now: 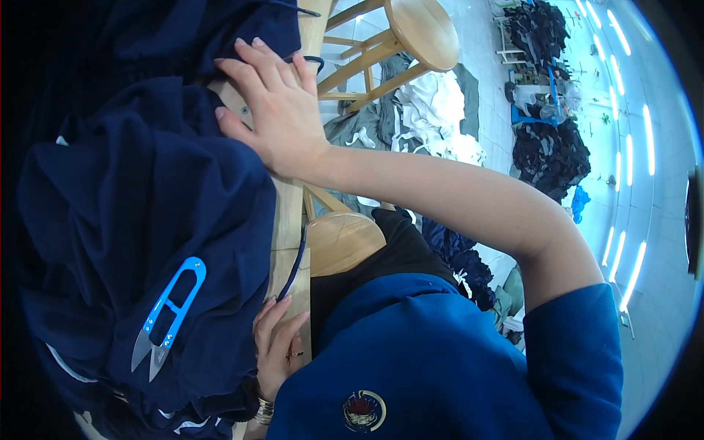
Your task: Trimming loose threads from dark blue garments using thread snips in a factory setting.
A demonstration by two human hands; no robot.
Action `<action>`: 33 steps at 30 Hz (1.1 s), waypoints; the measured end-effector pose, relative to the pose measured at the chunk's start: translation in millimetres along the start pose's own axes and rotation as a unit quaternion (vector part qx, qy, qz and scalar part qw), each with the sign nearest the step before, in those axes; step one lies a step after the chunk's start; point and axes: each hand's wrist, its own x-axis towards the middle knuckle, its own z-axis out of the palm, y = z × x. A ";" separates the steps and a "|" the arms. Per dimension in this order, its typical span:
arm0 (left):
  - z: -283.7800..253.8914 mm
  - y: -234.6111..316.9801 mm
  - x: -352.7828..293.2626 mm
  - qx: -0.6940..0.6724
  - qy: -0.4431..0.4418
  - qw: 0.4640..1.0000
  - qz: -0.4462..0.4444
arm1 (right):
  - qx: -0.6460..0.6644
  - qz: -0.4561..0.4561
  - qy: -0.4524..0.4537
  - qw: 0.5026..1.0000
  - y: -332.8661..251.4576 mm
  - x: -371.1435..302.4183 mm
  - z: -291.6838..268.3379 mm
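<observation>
A large heap of navy fabric point(139, 205) covers the wooden table point(290, 213) on the left. My right hand point(271, 110) lies flat on the upper part of this fabric, fingers spread and palm down, with the arm stretched out from the lower right. My left hand point(277, 345), wearing a ring and bracelets, rests at the fabric's lower edge on the table rim with its fingers extended; the cloth hides part of it. Blue-handled thread snips point(167, 314) lie loose on the fabric, to the left of my left hand.
A thin dark cord point(296, 265) runs along the table edge. Two wooden stools point(422, 29) point(345, 242) stand beside the table. Grey and white cloth scraps point(433, 110) litter the floor, and dark garment piles point(550, 150) lie farther right.
</observation>
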 end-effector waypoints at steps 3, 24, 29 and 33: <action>0.4 -2.4 -2.6 0.021 -0.007 1.000 0.002 | -0.011 0.007 0.006 1.000 0.5 -0.5 0.0; 1.5 0.9 -18.3 0.058 0.018 0.998 -0.019 | 0.000 0.025 -0.013 1.000 -0.6 0.6 -2.5; 17.1 -13.9 -39.2 0.148 0.054 0.983 -0.095 | 0.002 0.010 -0.002 1.000 -3.1 -3.5 -0.5; 15.7 -12.4 -28.4 0.279 0.093 0.956 -0.001 | 0.021 -0.006 0.013 1.000 -2.2 0.9 -0.7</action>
